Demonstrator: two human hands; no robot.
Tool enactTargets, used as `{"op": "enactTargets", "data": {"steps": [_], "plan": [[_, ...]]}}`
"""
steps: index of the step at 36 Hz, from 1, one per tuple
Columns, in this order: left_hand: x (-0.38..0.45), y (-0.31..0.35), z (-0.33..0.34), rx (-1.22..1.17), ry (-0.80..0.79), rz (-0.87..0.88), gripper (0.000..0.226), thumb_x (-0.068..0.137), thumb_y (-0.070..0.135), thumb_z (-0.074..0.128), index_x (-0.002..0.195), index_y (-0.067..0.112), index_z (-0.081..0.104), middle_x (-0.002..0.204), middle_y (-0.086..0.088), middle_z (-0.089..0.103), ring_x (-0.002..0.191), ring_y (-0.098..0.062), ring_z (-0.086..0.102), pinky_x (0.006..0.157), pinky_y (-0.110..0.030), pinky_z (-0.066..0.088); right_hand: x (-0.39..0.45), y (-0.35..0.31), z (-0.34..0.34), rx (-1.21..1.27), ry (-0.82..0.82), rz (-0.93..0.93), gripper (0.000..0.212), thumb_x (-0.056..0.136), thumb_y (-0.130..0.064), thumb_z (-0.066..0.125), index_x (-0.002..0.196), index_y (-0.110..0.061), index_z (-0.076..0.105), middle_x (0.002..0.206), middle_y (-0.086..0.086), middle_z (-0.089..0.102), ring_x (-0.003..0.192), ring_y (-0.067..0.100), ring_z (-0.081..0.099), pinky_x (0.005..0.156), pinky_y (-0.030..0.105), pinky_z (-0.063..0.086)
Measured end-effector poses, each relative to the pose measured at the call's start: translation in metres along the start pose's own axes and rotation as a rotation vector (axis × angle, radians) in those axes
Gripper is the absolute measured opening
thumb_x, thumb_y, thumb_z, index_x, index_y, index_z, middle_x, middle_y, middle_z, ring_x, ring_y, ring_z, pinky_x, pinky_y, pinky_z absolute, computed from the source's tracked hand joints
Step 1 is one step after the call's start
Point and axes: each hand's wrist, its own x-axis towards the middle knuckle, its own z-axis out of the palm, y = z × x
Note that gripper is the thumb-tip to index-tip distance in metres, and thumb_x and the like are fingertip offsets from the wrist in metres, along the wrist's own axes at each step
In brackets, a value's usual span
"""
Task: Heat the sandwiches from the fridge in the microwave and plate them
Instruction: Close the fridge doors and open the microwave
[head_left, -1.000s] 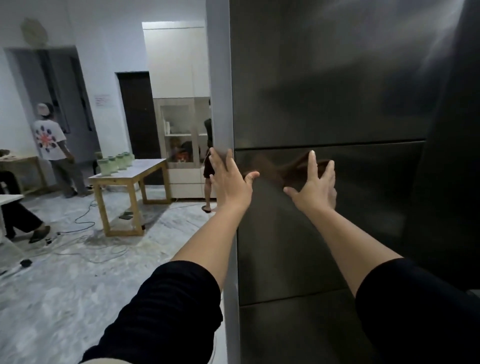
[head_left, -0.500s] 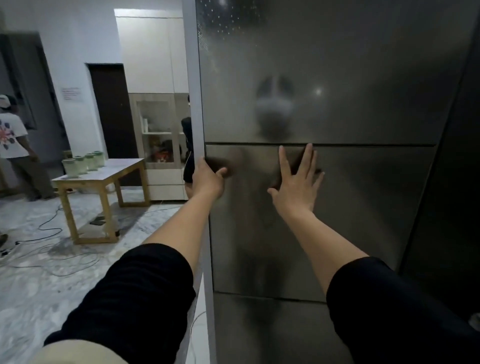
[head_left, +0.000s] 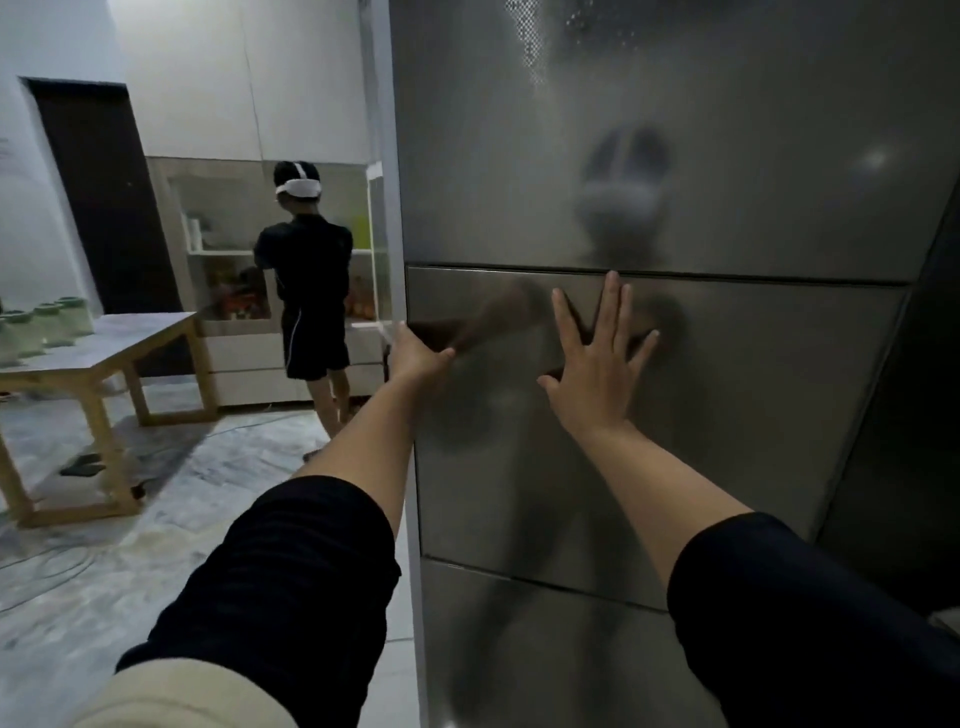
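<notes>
A person's right hand (head_left: 597, 358) presses flat, fingers spread, against the middle panel of a steel fridge (head_left: 675, 182), while the left hand (head_left: 415, 353) curls around that panel's left edge, thumb on the front. Three stacked door panels show, all closed. Beyond, one person (head_left: 306, 280) stands at a cabinet; four green-lidded jars (head_left: 47, 322) line the wooden surface (head_left: 104, 348).

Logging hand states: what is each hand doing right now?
Left hand: curled round the fridge door edge.
Right hand: open, flat on the door.
</notes>
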Motion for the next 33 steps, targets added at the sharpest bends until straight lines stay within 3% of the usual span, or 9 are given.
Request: {"op": "enactTargets", "data": {"steps": [5, 14, 23, 33], "plan": [[0.047, -0.004, 0.011, -0.026, -0.125, 0.031, 0.06, 0.084, 0.018, 0.07, 0.135, 0.012, 0.039, 0.131, -0.011, 0.053, 0.122, -0.029, 0.052, 0.103, -0.044, 0.046, 0.019, -0.013, 0.017, -0.056, -0.012, 0.085, 0.102, 0.081, -0.051, 0.066, 0.15, -0.041, -0.01, 0.156, 0.014, -0.027, 0.144, 0.034, -0.023, 0.111, 0.064, 0.002], [0.117, -0.006, 0.039, 0.096, -0.299, 0.153, 0.063, 0.093, 0.02, 0.06, 0.145, 0.01, 0.027, 0.138, -0.014, 0.048, 0.124, -0.03, 0.051, 0.098, -0.034, 0.046, 0.057, -0.03, 0.052, -0.121, 0.034, 0.25, 0.101, 0.078, -0.046, 0.071, 0.151, -0.043, 0.001, 0.157, 0.015, -0.022, 0.145, 0.037, -0.019, 0.11, 0.066, 0.007], [0.169, 0.0, 0.083, 0.047, -0.394, 0.208, 0.06, 0.092, 0.021, 0.062, 0.142, 0.009, 0.033, 0.14, -0.011, 0.05, 0.13, -0.028, 0.047, 0.104, -0.03, 0.039, 0.087, -0.021, 0.081, -0.271, 0.056, 0.332, 0.098, 0.078, -0.046, 0.071, 0.151, -0.043, 0.006, 0.159, 0.014, -0.018, 0.146, 0.036, -0.015, 0.109, 0.067, 0.008], [0.231, 0.01, 0.138, 0.048, -0.569, 0.203, 0.07, 0.086, 0.032, 0.067, 0.144, 0.01, 0.033, 0.139, -0.013, 0.05, 0.127, -0.031, 0.048, 0.109, -0.043, 0.04, 0.125, -0.004, 0.119, -0.367, 0.105, 0.38, 0.097, 0.078, -0.056, 0.067, 0.15, -0.043, 0.005, 0.159, 0.016, -0.014, 0.146, 0.038, -0.014, 0.107, 0.07, 0.003]]}}
